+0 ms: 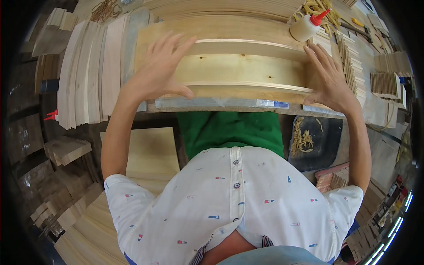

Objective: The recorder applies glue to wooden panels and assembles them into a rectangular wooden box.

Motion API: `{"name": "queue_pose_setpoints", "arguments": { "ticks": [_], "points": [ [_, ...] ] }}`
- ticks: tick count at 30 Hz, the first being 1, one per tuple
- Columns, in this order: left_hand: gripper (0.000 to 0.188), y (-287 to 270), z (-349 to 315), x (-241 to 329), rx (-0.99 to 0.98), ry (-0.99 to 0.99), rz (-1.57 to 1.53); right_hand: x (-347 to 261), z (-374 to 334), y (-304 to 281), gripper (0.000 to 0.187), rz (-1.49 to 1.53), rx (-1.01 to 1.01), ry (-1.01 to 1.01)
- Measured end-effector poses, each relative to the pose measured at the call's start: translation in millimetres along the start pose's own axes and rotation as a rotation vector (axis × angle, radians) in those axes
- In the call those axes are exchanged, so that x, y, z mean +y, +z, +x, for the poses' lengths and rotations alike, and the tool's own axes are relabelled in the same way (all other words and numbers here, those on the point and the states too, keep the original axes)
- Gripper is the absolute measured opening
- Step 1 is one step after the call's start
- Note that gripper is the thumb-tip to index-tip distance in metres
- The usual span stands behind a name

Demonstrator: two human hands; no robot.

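Observation:
A long, shallow box of pale wood point(219, 70) lies on the bench in front of me, with small dark knots on the wood inside it. My left hand point(163, 70) is over its left end, open, fingers spread toward the far side and thumb toward the near side; it is slightly blurred and hides that end. Around the right end, my right hand point(329, 79) is open too, fingertips by the far long board and thumb by the near one. I cannot tell how firmly either hand touches the wood. Behind the box's right end stands a glue bottle point(304, 29) with a red cap.
Long thin boards point(90, 70) are stacked at the left, and small slats point(351, 66) at the right. Rubber bands point(320, 9) lie beyond the bottle. A dark tub point(324, 141) with more bands sits below the bench edge. Wooden blocks point(68, 150) are at the lower left.

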State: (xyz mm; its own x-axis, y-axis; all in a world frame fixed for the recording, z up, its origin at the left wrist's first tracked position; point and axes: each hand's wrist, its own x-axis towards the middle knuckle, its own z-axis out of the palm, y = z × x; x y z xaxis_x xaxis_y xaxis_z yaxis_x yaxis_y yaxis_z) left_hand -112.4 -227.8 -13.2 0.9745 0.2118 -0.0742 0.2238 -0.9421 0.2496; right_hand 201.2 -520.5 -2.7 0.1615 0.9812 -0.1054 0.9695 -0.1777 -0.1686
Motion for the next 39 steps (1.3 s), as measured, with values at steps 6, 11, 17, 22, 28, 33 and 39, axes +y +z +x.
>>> {"name": "queue_pose_setpoints", "arguments": {
  "ticks": [6, 11, 17, 22, 28, 33, 39],
  "points": [
    [0.114, 3, 17, 0, -0.067, 0.037, -0.077, 1, 12, 10, 0.119, 0.089, -0.028, -0.006],
    [0.109, 5, 19, -1, -0.051, 0.038, -0.084, 6, 15, 16, 0.111, 0.143, 0.023, -0.053],
    [0.112, 6, 18, -1, -0.052, 0.011, -0.124, 7, 13, 16, 0.110, 0.165, 0.031, -0.057],
    [0.113, 6, 15, 3, -0.012, 0.019, -0.089, 7, 11, 16, 0.111, 0.162, 0.029, -0.053],
    [0.105, 0, 9, 8, -0.034, -0.064, -0.090, 12, 2, 20, 0.104, 0.134, 0.059, -0.021],
    [0.083, 6, -15, -1, 0.297, -0.268, -0.565, 29, -15, 28, 0.067, 0.733, 0.373, 0.295],
    [0.062, 42, -21, -8, 0.380, -0.457, -0.990, 32, -21, 47, 0.055, 0.946, 0.301, 0.504]
  ]
}}
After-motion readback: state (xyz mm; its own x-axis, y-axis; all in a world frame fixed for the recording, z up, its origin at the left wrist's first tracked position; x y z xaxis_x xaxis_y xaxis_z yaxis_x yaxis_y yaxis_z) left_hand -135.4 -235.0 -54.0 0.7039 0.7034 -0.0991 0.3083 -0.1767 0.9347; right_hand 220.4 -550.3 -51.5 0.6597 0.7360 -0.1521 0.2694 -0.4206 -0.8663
